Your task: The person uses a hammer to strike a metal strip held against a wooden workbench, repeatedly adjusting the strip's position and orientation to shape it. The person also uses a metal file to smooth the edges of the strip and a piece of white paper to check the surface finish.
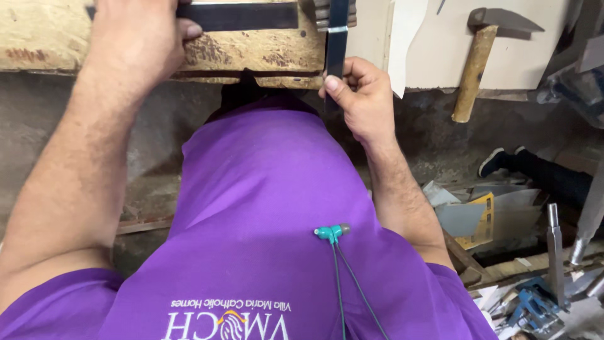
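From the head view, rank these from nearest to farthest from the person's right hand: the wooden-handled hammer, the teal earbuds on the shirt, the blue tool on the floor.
Measured from the right hand:
1. Hammer, on the bench to its right.
2. Teal earbuds, below it on the purple shirt.
3. Blue tool, far lower right among floor clutter.
Hammer and earbuds are fairly close to call.

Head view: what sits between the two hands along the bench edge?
In the head view, between the left hand and the right hand runs the worn wooden bench edge, with a dark flat metal bar lying on top. The right hand grips an upright metal strip.
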